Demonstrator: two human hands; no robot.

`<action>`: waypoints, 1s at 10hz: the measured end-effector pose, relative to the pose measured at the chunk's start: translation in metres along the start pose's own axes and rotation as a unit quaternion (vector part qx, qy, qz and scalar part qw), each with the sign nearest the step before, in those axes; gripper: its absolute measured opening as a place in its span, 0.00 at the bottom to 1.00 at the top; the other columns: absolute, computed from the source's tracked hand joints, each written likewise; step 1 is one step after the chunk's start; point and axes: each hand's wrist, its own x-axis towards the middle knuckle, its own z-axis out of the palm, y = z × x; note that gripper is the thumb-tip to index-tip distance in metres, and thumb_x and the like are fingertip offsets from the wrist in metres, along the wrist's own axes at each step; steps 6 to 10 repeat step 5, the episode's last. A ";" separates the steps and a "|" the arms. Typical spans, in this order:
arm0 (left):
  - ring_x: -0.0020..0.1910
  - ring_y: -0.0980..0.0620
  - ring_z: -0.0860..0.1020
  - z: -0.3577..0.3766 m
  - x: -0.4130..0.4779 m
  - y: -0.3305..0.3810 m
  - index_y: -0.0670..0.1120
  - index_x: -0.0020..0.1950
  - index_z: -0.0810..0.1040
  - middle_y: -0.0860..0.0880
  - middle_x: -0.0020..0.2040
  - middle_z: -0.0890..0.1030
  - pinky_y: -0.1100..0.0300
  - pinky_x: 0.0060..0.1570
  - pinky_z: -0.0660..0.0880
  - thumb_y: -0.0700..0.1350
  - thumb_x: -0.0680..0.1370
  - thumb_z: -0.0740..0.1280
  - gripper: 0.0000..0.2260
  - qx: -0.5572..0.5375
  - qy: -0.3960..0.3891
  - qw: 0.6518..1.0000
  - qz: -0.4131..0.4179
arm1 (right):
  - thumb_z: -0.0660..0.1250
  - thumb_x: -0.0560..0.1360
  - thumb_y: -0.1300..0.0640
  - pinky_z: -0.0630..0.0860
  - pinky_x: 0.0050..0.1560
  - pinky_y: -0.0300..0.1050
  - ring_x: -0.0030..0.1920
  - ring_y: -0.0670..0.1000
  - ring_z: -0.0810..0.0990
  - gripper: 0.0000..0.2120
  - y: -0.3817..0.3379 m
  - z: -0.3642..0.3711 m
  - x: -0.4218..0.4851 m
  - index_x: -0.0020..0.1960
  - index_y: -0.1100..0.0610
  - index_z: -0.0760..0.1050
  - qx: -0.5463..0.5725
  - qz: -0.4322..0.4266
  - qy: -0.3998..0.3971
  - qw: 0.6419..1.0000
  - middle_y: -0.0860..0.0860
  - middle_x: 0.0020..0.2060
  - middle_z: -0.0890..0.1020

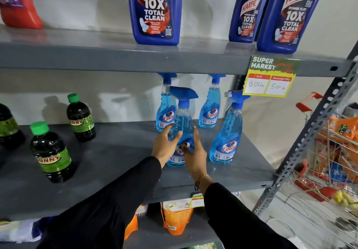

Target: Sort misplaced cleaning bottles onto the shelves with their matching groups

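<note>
Both hands are closed around one clear plastic spray bottle of blue glass cleaner with a blue trigger head (pixel 183 132), which stands upright on the grey metal middle shelf (pixel 120 151). The left hand (pixel 165 148) wraps the bottle's left flank with fingers spread across the front, and the right hand (pixel 194 154) presses its right side, thumb over the label. The bottle appears to rest on its base, though the hands hide the bottom edge, so it may be just off the shelf. It sits among its own kind: two matching blue spray bottles stand behind it against the wall, one (pixel 166 111) just behind on the left and one (pixel 210 109) further right, and a fourth (pixel 226 132) stands near on the right front. So the step in hand looks like setting this bottle into the glass-cleaner group. The next move calls for a steady release, both hands opening together and drawing straight back so the tall, narrow bottle does not tip into its neighbours. After that, the hunt for other strays goes on: the dark bottles with green caps (pixel 51 151) share this shelf well to the left, and the big blue toilet-cleaner bottles (pixel 155 10) stand on the upper shelf (pixel 96 54) with a red-orange bottle (pixel 19 2) at its far left.
</note>
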 end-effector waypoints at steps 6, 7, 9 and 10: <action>0.72 0.45 0.64 0.000 -0.023 -0.005 0.49 0.75 0.54 0.43 0.74 0.65 0.51 0.70 0.62 0.53 0.79 0.59 0.27 0.084 0.027 0.995 0.045 | 0.62 0.76 0.62 0.64 0.67 0.47 0.70 0.58 0.65 0.30 0.006 0.002 -0.013 0.74 0.54 0.53 -0.049 0.007 0.032 0.998 0.60 0.70 0.66; 0.72 0.45 0.64 0.000 -0.023 -0.005 0.49 0.75 0.54 0.43 0.74 0.65 0.51 0.70 0.62 0.53 0.79 0.59 0.27 0.084 0.027 0.995 0.045 | 0.62 0.76 0.62 0.64 0.67 0.47 0.70 0.58 0.65 0.30 0.006 0.002 -0.013 0.74 0.54 0.53 -0.049 0.007 0.032 0.998 0.60 0.70 0.66; 0.72 0.45 0.64 0.000 -0.023 -0.005 0.49 0.75 0.54 0.43 0.74 0.65 0.51 0.70 0.62 0.53 0.79 0.59 0.27 0.084 0.027 0.995 0.045 | 0.62 0.76 0.62 0.64 0.67 0.47 0.70 0.58 0.65 0.30 0.006 0.002 -0.013 0.74 0.54 0.53 -0.049 0.007 0.032 0.998 0.60 0.70 0.66; 0.72 0.45 0.64 0.000 -0.023 -0.005 0.49 0.75 0.54 0.43 0.74 0.65 0.51 0.70 0.62 0.53 0.79 0.59 0.27 0.084 0.027 0.995 0.045 | 0.62 0.76 0.62 0.64 0.67 0.47 0.70 0.58 0.65 0.30 0.006 0.002 -0.013 0.74 0.54 0.53 -0.049 0.007 0.032 0.998 0.60 0.70 0.66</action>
